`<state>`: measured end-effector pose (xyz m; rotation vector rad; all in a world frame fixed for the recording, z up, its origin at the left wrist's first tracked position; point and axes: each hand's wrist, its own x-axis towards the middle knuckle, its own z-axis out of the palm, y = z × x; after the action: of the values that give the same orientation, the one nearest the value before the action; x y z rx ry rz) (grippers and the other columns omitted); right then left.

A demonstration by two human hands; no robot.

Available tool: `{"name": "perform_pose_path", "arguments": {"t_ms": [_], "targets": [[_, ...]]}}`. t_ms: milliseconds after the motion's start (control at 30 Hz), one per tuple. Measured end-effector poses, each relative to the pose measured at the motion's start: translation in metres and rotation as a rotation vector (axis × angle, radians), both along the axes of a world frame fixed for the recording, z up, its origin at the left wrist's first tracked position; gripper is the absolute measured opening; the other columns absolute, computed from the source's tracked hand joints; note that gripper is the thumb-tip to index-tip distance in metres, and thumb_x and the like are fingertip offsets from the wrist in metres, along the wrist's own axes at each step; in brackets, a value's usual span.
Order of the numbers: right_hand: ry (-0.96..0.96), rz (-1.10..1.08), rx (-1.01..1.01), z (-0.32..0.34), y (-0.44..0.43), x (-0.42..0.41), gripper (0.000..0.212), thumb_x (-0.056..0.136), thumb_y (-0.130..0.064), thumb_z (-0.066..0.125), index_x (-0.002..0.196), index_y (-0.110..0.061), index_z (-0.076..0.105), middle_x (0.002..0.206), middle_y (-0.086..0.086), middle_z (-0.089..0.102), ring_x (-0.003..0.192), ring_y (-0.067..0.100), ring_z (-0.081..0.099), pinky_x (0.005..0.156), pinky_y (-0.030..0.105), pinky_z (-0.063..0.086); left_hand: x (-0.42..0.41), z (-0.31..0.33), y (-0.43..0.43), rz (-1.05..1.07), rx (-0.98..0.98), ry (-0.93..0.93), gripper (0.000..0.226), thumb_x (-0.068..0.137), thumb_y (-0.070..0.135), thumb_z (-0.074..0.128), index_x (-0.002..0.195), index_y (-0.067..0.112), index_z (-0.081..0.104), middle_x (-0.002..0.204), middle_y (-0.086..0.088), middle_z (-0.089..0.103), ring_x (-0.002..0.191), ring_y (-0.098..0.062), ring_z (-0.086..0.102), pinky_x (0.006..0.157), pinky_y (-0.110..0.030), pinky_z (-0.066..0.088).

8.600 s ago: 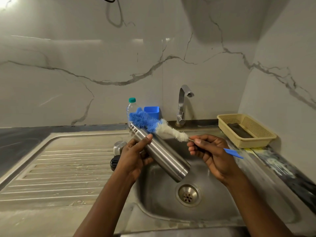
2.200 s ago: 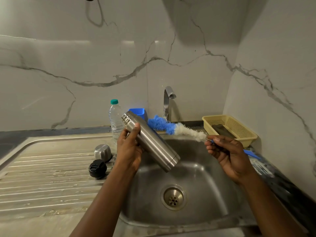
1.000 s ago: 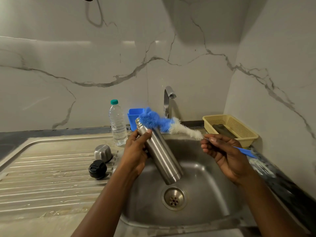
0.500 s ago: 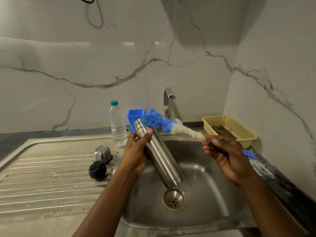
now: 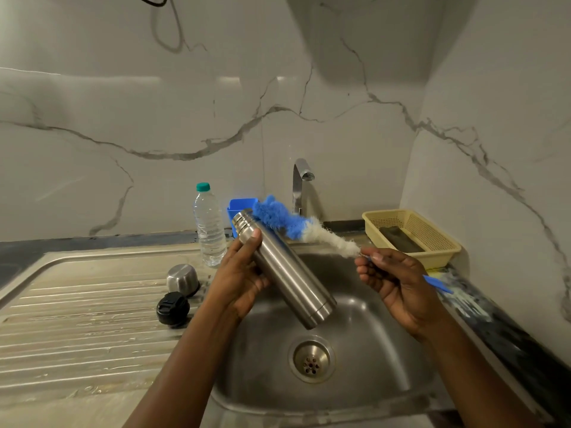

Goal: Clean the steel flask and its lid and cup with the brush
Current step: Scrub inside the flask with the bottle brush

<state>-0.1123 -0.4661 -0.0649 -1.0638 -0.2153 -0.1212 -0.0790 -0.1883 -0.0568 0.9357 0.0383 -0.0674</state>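
Note:
My left hand [image 5: 239, 278] grips the steel flask [image 5: 287, 271] near its open neck and holds it tilted over the sink basin [image 5: 364, 344], mouth up and to the left. My right hand [image 5: 391, 278] pinches the blue handle of the bottle brush [image 5: 293, 225]. The brush's blue and white bristles lie against the flask's upper side, just outside the mouth. The steel cup [image 5: 182, 278] sits upside down on the draining board [image 5: 77, 319]. Just in front of the cup lies the black lid [image 5: 172, 308].
A clear water bottle [image 5: 209, 228] with a green cap and a blue container [image 5: 239, 208] stand behind the flask. The tap [image 5: 299, 185] rises at the back of the sink. A yellow basket [image 5: 414, 234] sits on the right counter by the wall.
The flask has tipped flatter and its base has swung up and right, away from the drain. The brush still lies by the flask's neck, its head slightly further right.

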Motion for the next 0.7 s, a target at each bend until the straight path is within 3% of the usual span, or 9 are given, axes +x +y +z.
{"name": "perform_pose_path", "arguments": {"t_ms": [100,167,233,300,500,633,700], "targets": [[0.009,0.001,-0.016,-0.002,0.009,0.004,0.021,0.084,-0.011,0.067,0.098,-0.005,0.082,0.095,0.020,0.077,0.083,0.022,0.076,0.072,0.028,0.063,-0.002,-0.001,-0.004,-0.005,0.034,0.015,0.050,0.092,0.028,0.076,0.139,0.018,0.060,0.138,-0.022,0.061,0.124,-0.042,0.065,0.096,-0.064,0.059],[0.003,0.009,-0.030,0.000,0.005,0.004,0.023,0.079,-0.017,0.076,0.097,-0.005,0.082,0.093,0.020,0.077,0.082,0.022,0.077,0.072,0.027,0.063,-0.002,0.000,-0.003,0.029,0.051,0.014,0.047,0.095,0.027,0.075,0.138,0.017,0.061,0.138,-0.022,0.062,0.123,-0.041,0.065,0.096,-0.062,0.059],[-0.014,0.021,-0.052,0.000,-0.005,0.004,0.046,0.064,-0.031,0.094,0.099,-0.004,0.082,0.093,0.019,0.077,0.081,0.022,0.077,0.071,0.027,0.063,0.001,0.000,-0.001,0.059,0.053,0.004,0.044,0.097,0.028,0.072,0.138,0.016,0.061,0.137,-0.021,0.063,0.121,-0.039,0.066,0.093,-0.060,0.061],[-0.008,0.008,-0.071,-0.001,-0.010,0.002,0.064,0.053,-0.040,0.101,0.102,-0.003,0.081,0.094,0.020,0.077,0.082,0.023,0.076,0.071,0.028,0.063,0.002,-0.001,0.000,0.075,0.031,-0.008,0.039,0.100,0.029,0.068,0.136,0.017,0.060,0.135,-0.019,0.064,0.118,-0.037,0.067,0.089,-0.057,0.063],[-0.010,0.023,-0.056,-0.002,0.006,0.004,0.032,0.074,-0.021,0.077,0.101,-0.004,0.081,0.097,0.022,0.077,0.086,0.024,0.076,0.075,0.028,0.064,0.000,0.000,-0.006,0.056,-0.026,0.005,0.029,0.100,0.029,0.067,0.126,0.017,0.061,0.135,-0.022,0.066,0.125,-0.040,0.066,0.104,-0.062,0.055],[-0.005,0.005,-0.094,0.000,-0.006,0.003,0.034,0.073,-0.023,0.079,0.100,-0.004,0.081,0.096,0.022,0.076,0.084,0.024,0.076,0.073,0.028,0.063,0.001,0.002,-0.004,0.105,0.017,0.008,0.040,0.096,0.024,0.073,0.132,0.014,0.059,0.131,-0.019,0.066,0.117,-0.035,0.068,0.097,-0.054,0.060],[-0.010,0.007,-0.137,-0.001,-0.017,0.002,0.047,0.067,-0.032,0.091,0.102,-0.002,0.080,0.095,0.023,0.076,0.083,0.025,0.076,0.072,0.028,0.063,0.004,0.004,0.001,0.164,-0.049,0.025,0.044,0.096,0.026,0.073,0.134,0.012,0.058,0.131,-0.019,0.065,0.117,-0.034,0.068,0.091,-0.052,0.062]]}}
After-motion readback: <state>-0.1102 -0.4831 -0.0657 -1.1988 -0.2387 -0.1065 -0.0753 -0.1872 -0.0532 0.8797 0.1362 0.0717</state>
